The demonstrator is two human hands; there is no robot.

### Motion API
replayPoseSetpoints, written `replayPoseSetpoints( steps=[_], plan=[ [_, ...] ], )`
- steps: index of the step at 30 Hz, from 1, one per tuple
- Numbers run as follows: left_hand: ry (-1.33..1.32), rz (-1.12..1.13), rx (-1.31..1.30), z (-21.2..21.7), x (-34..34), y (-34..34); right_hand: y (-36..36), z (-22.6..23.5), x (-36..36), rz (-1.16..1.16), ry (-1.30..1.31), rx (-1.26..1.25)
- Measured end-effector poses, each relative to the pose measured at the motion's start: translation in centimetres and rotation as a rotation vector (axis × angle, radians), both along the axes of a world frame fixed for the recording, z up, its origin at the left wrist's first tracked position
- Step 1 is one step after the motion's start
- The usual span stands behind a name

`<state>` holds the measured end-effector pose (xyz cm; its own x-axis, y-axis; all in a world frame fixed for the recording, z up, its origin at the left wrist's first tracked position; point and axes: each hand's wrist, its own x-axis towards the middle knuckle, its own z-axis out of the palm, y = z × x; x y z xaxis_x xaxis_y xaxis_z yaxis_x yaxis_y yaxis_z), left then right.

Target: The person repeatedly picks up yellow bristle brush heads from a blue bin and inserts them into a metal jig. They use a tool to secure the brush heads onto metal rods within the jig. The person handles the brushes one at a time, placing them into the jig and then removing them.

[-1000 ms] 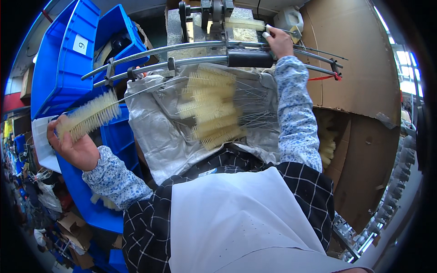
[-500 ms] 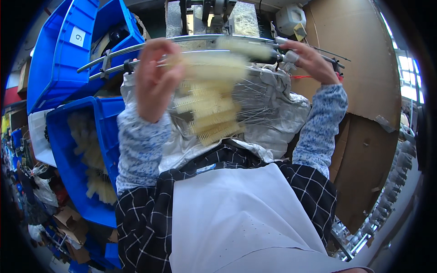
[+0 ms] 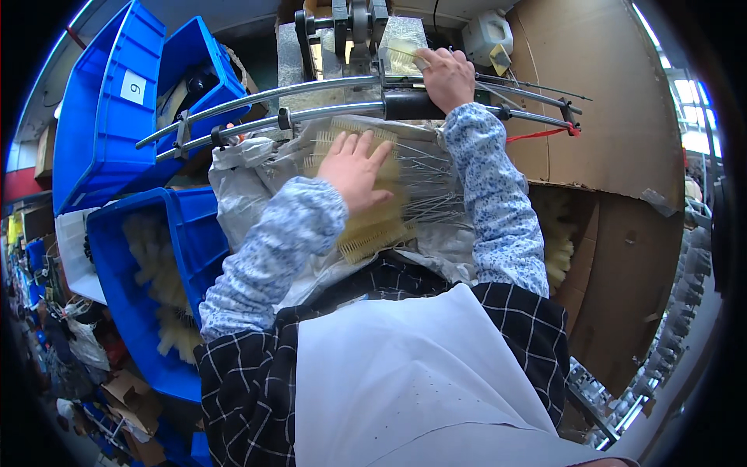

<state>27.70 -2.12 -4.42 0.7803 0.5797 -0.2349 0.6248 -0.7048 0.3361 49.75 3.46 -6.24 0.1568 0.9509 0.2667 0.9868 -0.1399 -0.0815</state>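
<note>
**Left hand down on the brush stack; right hand at the machine**

Compared with half a second ago, when I saw the left hand raised near the rails with a brush, the left hand (image 3: 354, 167) now lies flat, fingers spread, on the brushes (image 3: 373, 210) stacked on the grey plastic sheet (image 3: 249, 187) in front of me. It presses on the stack rather than closing round anything. I judge that a brush has just been laid on, or is about to be taken from, this stack. The right hand (image 3: 445, 76) has shifted to the machine (image 3: 358, 31), curled over the black grip (image 3: 408, 105) on the two curved metal rails (image 3: 257, 105); whether it also pinches the pale brush piece by its fingers I cannot tell.

Around: a blue bin (image 3: 117, 233) at left holds more pale brushes; further blue bins (image 3: 101, 109) stand above it. A cardboard box (image 3: 622, 194) stands at right. Loose wires (image 3: 436, 187) lie across the sheet beside the stack and could snag a sleeve.
</note>
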Motion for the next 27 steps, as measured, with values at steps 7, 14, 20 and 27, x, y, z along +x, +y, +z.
replayPoseSetpoints(
  steps=[7, 14, 20, 27],
  plan=[
    [0.194, 0.002, -0.026, -2.0, 1.0, 1.5, 1.8, -0.5, -0.2, 0.022, -0.033, -0.021],
    [0.256, -0.050, -0.206, -1.6, 1.0, 1.4, 1.6, -0.9, 0.2, 0.052, 0.041, -0.061],
    [0.209, -0.032, -0.244, -1.8, 1.0, 0.1, 2.8, -1.0, 0.2, 0.032, 0.105, -0.188],
    [0.184, -0.054, -0.229, -2.6, 1.6, 0.0, 5.3, -3.6, 2.5, 0.245, -0.134, -0.012]
  ],
)
